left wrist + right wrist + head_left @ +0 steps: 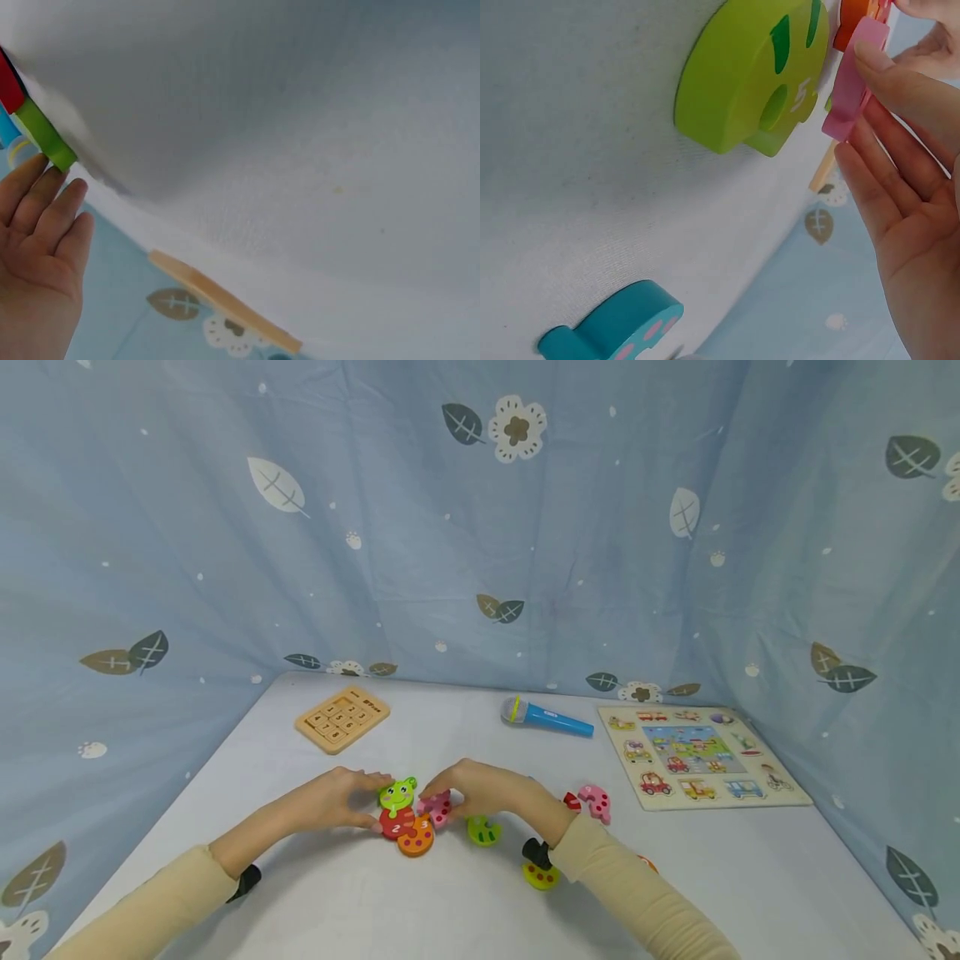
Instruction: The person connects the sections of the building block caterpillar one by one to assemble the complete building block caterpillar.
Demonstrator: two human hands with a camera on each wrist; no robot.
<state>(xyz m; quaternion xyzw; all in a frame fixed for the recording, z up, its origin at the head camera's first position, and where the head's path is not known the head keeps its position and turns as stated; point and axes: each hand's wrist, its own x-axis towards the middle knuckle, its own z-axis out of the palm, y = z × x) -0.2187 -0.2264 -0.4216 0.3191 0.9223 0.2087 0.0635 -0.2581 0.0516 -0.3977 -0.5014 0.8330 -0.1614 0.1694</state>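
Observation:
My left hand (333,800) touches a small wooden caterpillar puzzle, its fingertips at the green smiling head piece (397,794) and its thumb by the red piece marked 2 (394,824). Those fingers look fairly straight in the left wrist view. An orange piece marked 3 (416,838) adjoins the red one. Between thumb and fingers, my right hand (489,787) pinches a pink spotted puzzle piece (852,81) at the orange piece's upper right side. A green piece marked 5 (742,75) lies below the right hand.
Other loose pieces lie to the right: a pink one (596,802), a yellow-green one (540,877) and a teal one (622,326). Farther back are a wooden number board (342,720), a blue toy microphone (555,718) and a vehicle picture board (705,758). A patterned curtain (450,527) hangs behind the table.

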